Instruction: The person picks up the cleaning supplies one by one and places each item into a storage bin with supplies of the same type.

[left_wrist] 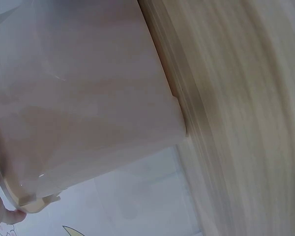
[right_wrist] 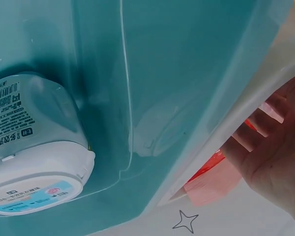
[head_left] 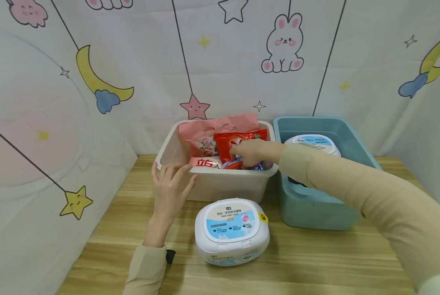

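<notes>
In the head view, my left hand (head_left: 168, 190) rests on the front left corner of a white plastic bin (head_left: 220, 186), its fingers spread over the rim. My right hand (head_left: 251, 151) reaches into that bin, over a red bag (head_left: 225, 145) and a blue-and-orange package (head_left: 233, 164). The right wrist view shows the right palm (right_wrist: 280, 152) bare and the fingers spread, with the tips hidden behind the rim. A pink bag (head_left: 194, 135) and a pink-and-white packet (head_left: 205, 162) also lie in the bin. A white lidded tub (head_left: 231, 231) stands in front.
A blue-green bin (head_left: 315, 211) stands directly right of the white one, with another white lidded tub (head_left: 317, 141) inside. Both bins stand on a wooden table (head_left: 315, 258). A patterned white cloth (head_left: 234, 61) hangs behind them.
</notes>
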Demonstrator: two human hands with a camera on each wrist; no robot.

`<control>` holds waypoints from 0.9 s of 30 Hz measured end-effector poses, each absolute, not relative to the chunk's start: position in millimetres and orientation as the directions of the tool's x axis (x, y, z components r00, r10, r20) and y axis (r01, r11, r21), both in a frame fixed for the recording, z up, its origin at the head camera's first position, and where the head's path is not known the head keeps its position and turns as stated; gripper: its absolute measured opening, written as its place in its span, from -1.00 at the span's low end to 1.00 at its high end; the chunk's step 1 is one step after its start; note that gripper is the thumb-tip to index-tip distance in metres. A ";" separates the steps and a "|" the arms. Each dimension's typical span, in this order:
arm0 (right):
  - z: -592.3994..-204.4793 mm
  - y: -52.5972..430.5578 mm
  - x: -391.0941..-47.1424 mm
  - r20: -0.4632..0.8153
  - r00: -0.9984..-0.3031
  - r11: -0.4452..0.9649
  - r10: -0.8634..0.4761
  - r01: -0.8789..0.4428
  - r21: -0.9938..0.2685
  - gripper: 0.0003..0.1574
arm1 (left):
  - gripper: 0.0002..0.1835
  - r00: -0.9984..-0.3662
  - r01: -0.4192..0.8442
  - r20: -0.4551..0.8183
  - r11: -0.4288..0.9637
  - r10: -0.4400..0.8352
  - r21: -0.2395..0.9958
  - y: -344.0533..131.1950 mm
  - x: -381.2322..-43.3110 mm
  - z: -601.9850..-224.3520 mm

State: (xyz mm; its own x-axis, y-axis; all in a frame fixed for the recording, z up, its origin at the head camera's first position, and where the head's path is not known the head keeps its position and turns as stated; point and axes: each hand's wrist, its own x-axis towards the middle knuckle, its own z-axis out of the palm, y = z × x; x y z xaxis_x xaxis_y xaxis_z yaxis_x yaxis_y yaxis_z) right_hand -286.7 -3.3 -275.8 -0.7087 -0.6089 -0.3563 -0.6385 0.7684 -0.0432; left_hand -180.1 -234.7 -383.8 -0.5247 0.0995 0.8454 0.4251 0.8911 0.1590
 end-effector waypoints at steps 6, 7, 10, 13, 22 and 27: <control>-276.0 2.2 -285.6 -0.351 -0.690 0.750 -0.634 -0.659 -0.059 -0.38 | -0.66 -0.533 0.416 0.840 0.895 0.099 0.158 -234.7 -180.3 -384.4; -275.8 3.4 -285.6 -0.352 -0.687 0.747 -0.636 -0.662 -0.058 -0.38 | -0.67 -0.533 0.415 0.840 0.896 0.100 0.157 -234.4 -180.6 -384.4; -274.2 6.5 -285.7 -0.355 -0.679 0.741 -0.643 -0.669 -0.064 -0.36 | -0.69 -0.535 0.416 0.839 0.897 0.105 0.152 -233.8 -180.4 -383.9; -270.3 9.8 -285.5 -0.345 -0.674 0.735 -0.653 -0.673 -0.078 -0.33 | -0.69 -0.533 0.421 0.840 0.893 0.103 0.157 -233.2 -180.3 -383.4; -257.9 22.2 -285.1 -0.283 -0.698 0.746 -0.657 -0.656 -0.115 -0.39 | -0.67 -0.529 0.429 0.842 0.890 0.107 0.157 -231.2 -181.8 -384.2; -251.6 27.9 -284.1 -0.234 -0.680 0.714 -0.695 -0.690 -0.116 -0.46 | -0.68 -0.522 0.435 0.847 0.886 0.102 0.161 -233.0 -181.2 -385.3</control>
State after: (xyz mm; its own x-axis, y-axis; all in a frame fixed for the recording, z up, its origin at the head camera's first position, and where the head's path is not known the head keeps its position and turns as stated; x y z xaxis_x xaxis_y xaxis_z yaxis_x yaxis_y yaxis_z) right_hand -284.1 27.9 -251.6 -0.6801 -0.6950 -0.2335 -0.6901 0.7143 -0.1160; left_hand -181.2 -233.0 -385.3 -0.5220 0.1025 0.8468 0.4346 0.8862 0.1606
